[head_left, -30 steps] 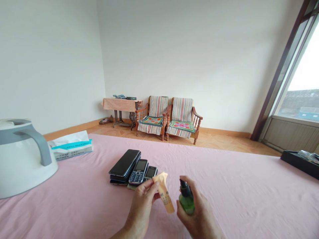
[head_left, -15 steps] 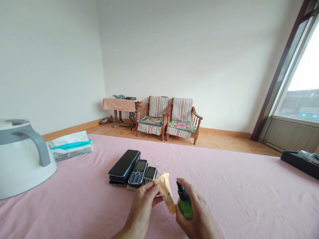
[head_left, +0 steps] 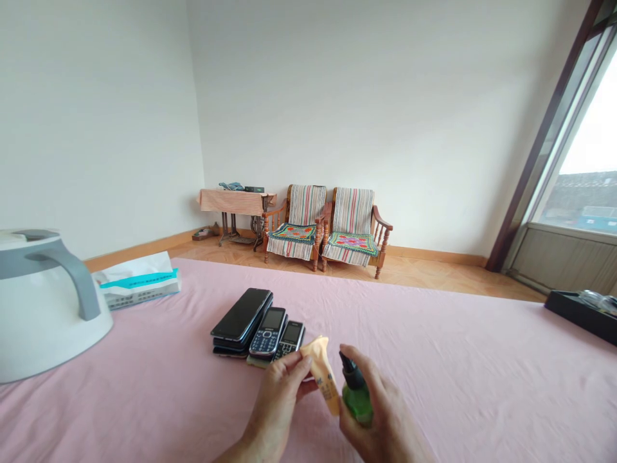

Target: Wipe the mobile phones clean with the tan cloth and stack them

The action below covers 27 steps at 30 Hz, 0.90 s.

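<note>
My left hand (head_left: 284, 392) pinches a yellow cloth (head_left: 322, 370) that has dark printing near its lower end. Close on its right, my right hand (head_left: 380, 411) wraps round a green spray bottle (head_left: 357, 402) with a black pump top, the index finger resting on the top. The nozzle points toward the cloth. Just beyond the left hand, a keypad phone (head_left: 268, 333) and a smaller keypad phone (head_left: 290, 339) lie side by side, with other things under them. Left of them is a stack of smartphones, a black-screened smartphone (head_left: 241, 314) on top.
A pink cloth (head_left: 457, 360) covers the surface. On the left stand a white and grey kettle (head_left: 48, 321) and a tissue pack (head_left: 139, 286). A black tray (head_left: 581, 315) with clear items sits at the right edge. Two wooden armchairs (head_left: 354, 225) are beyond.
Both hands keep their hold on the cloth and the spray bottle, with hardly any movement. The view has shifted very slightly.
</note>
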### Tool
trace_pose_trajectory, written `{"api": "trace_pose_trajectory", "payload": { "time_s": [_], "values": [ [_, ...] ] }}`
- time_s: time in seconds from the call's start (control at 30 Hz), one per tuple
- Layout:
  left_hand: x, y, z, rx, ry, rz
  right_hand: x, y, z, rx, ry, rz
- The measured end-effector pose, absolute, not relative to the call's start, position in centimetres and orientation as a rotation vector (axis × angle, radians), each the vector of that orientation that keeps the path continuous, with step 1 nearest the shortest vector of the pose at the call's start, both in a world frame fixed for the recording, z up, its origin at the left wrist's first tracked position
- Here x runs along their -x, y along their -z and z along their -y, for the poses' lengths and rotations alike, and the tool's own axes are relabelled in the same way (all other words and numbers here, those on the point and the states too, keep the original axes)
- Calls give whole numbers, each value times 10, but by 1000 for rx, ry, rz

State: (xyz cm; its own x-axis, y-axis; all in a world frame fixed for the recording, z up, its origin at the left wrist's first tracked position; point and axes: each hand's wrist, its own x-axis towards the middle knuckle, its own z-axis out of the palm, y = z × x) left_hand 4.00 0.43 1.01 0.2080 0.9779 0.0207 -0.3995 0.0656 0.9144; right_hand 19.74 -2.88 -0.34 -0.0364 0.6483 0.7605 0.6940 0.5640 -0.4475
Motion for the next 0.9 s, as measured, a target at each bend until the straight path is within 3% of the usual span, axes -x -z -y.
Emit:
{"api": "trace_pose_trajectory", "payload": {
  "time_s": [0.9],
  "values": [
    [-39,-7,-4,-988,-1190,-756,-198,8,29,1114,55,1752]
  ]
}}
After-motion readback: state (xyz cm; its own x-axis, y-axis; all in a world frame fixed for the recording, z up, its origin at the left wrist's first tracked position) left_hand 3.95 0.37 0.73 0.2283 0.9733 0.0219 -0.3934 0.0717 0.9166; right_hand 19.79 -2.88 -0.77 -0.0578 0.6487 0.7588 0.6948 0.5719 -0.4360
